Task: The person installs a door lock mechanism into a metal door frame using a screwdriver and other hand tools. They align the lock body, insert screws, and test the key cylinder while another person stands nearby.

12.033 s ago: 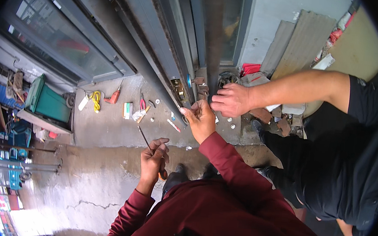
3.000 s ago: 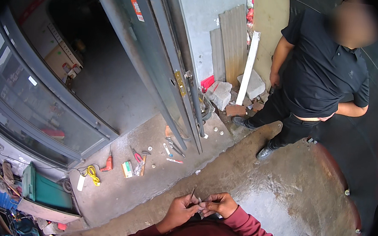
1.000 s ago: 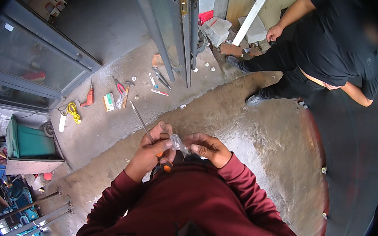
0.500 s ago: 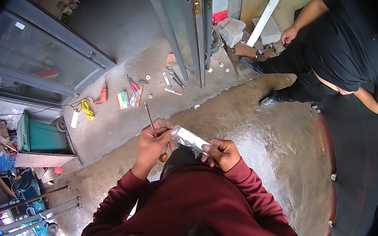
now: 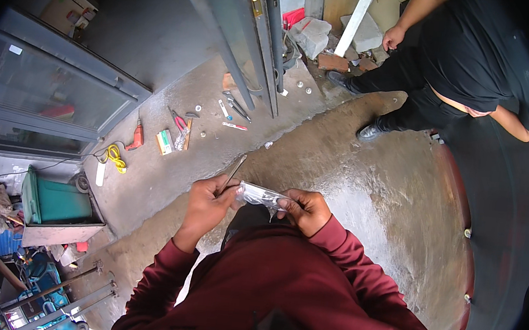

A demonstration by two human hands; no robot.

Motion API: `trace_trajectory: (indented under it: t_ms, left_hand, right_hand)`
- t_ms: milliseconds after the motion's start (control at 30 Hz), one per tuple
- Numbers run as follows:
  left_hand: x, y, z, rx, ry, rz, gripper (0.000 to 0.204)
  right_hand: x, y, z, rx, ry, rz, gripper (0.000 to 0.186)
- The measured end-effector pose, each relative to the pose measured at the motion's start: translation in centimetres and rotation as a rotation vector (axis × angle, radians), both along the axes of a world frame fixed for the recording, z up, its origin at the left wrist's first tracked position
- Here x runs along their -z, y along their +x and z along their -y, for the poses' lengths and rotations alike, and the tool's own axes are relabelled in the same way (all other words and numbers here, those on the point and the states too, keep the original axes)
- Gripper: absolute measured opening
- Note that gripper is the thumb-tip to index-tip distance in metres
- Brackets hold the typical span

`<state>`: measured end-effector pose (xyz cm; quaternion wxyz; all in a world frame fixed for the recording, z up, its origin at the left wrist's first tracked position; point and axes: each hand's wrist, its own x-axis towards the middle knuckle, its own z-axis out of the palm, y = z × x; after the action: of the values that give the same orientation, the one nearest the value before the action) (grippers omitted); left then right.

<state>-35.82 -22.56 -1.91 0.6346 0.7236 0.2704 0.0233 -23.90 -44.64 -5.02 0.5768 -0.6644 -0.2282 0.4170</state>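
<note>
In front of my body, a clear plastic packet (image 5: 261, 196) with a pale, flat, oblong part inside stretches between both hands. My left hand (image 5: 204, 202) is closed, with thumb and fingers pinching the packet's left end. The same hand also grips a screwdriver; its thin metal shaft (image 5: 234, 169) points up and away, while the handle is hidden in the palm. My right hand (image 5: 308, 212) pinches the packet's right end between thumb and fingers. Glare on the crinkled plastic blurs what lies inside.
On the concrete step lie a red drill (image 5: 137, 135), a yellow cord (image 5: 115, 158), pink-handled pliers (image 5: 179, 120), a small box (image 5: 164, 142) and other tools. A metal-framed door (image 5: 252, 41) stands ahead. A person in black (image 5: 476, 52) stands at the right. A green bin (image 5: 61, 198) is at left.
The packet has turned, its white face now less visible, and lies more level. The screwdriver shaft has swung from leaning left to leaning right; its orange handle end has gone from view.
</note>
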Motion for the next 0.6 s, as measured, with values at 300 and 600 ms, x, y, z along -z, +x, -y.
trace_trajectory:
  t_ms: [300, 600]
  left_hand:
    - [0.3, 0.1, 0.2, -0.028, 0.035, 0.026, 0.003]
    - [0.9, -0.9, 1.0, 0.026, 0.093, -0.077, 0.013]
  right_hand:
    - [0.1, -0.5, 0.6, 0.045, 0.005, -0.041, 0.022]
    - [0.1, -0.9, 1.0, -0.077, -0.024, 0.08, 0.021]
